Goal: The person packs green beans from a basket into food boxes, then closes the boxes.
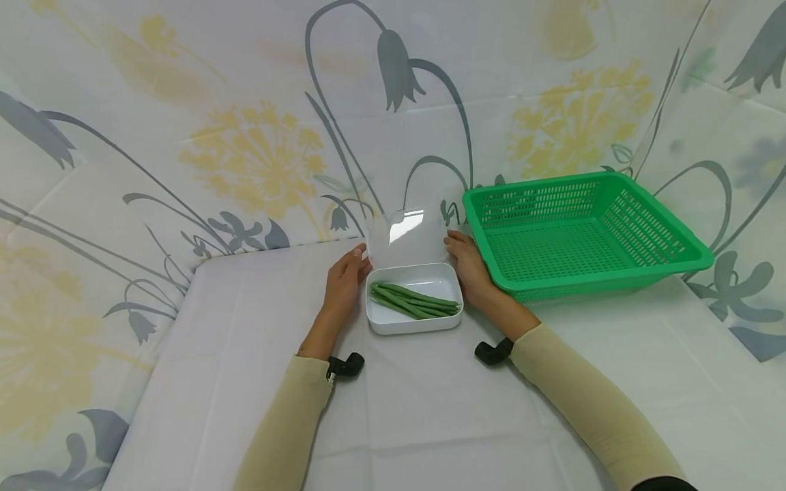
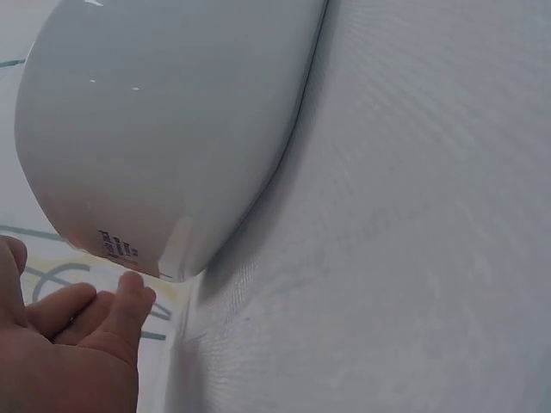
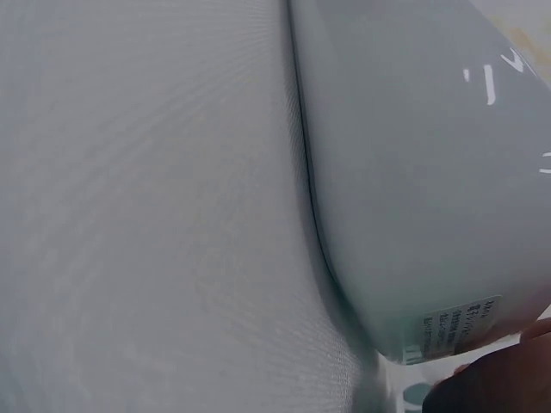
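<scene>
A small white rectangular container (image 1: 414, 327) sits on the table with a bunch of green beans (image 1: 413, 300) lying inside. Behind it a clear plastic lid (image 1: 402, 245) stands tilted up, with a bright reflection on it. My left hand (image 1: 345, 281) holds the lid's left edge and my right hand (image 1: 471, 271) its right edge. The left wrist view shows the container's side (image 2: 172, 129) close up, the left hand (image 2: 77, 344) beyond its far corner. From the right wrist, the container's labelled side (image 3: 430, 198) hides most of the right hand (image 3: 499, 379).
A large green plastic basket (image 1: 552, 249) stands just right of the right hand, its near side by the forearm. White cloth (image 1: 258, 382) covers the table. Flower-patterned cloth (image 1: 258, 88) hangs at the back and sides.
</scene>
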A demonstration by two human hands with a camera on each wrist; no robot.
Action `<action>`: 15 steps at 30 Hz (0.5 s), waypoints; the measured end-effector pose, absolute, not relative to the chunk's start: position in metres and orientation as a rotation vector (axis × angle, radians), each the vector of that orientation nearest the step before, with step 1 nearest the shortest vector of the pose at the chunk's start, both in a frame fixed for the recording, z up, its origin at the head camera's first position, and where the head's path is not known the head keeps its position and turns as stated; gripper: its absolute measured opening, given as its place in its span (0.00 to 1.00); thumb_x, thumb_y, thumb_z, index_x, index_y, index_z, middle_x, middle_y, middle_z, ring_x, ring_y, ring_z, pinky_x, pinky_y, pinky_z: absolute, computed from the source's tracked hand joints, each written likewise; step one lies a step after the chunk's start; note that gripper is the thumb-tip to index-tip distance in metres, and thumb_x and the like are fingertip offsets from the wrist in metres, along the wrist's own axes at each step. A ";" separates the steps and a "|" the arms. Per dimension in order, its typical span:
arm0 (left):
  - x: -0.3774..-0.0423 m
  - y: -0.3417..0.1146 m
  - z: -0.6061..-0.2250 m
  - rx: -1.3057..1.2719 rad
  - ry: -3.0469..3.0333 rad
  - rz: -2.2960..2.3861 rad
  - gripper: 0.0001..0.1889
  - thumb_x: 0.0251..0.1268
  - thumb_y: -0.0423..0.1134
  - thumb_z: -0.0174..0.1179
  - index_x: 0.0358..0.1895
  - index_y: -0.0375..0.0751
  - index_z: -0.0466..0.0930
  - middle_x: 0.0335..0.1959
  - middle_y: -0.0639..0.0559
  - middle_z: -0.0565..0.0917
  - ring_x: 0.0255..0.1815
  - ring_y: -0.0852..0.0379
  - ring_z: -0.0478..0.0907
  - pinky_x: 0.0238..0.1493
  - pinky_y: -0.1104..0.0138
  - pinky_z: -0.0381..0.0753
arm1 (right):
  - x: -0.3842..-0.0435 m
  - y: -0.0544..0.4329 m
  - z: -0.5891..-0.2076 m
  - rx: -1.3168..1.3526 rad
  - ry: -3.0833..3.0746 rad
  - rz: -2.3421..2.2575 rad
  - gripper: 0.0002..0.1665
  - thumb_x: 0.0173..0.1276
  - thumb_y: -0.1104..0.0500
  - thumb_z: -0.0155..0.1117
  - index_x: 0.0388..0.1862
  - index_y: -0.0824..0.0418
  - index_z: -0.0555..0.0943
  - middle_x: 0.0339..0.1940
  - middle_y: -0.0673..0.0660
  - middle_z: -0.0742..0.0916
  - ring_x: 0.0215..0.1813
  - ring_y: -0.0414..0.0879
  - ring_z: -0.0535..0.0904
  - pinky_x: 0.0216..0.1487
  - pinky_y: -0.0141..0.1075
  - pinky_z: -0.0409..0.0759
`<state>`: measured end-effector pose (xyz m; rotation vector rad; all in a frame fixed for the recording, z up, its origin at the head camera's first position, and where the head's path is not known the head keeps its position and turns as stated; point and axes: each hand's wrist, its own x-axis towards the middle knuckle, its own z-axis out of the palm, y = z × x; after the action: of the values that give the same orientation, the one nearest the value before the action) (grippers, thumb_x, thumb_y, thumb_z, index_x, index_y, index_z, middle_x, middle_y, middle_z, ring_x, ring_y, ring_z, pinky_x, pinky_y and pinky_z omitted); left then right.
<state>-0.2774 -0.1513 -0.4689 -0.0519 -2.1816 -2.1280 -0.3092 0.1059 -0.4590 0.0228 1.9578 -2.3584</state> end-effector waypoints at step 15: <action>-0.280 -0.155 -0.468 -0.025 -2.039 -2.026 0.21 0.83 0.35 0.59 0.73 0.35 0.76 0.67 0.42 0.79 0.64 0.46 0.83 0.63 0.69 0.82 | -0.311 0.106 -0.465 -0.165 1.980 -2.386 0.33 0.87 0.64 0.42 0.87 0.66 0.54 0.87 0.62 0.60 0.87 0.50 0.52 0.86 0.42 0.51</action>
<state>-0.2804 -0.1555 -0.4682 -0.0254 -2.0393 -2.0258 -0.3108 0.1062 -0.4648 -0.1649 1.9803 -2.3858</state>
